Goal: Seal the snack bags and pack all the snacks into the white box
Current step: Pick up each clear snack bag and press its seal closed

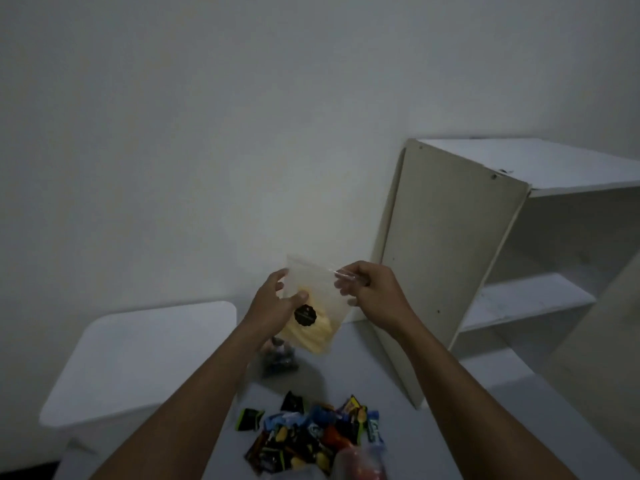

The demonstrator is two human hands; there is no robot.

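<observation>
Shelving unit [450,254] takes the right side, white, open shelves; white box [138,358] sits low left, rounded top toward camera, can't tell if lidded; grey table [381,375] lies between them; pile of wrapped snacks [311,434] on its near part; second bag [278,358] with dark contents just beyond the pile, blurred.

Zip bag [318,289], clear with yellow snacks and a black label, is held up over the table; mouth up and away from the person, long axis tilted, bottom corner pointing down-right; left hand [277,303] grips the bag's left edge, thumb across the front; right hand [374,289] pinches the mouth's right corner.

Judgement: sealing step; seal strip runs left-right between the hands, right hand sits at its end; box lies down-left, nearer the left hand.
</observation>
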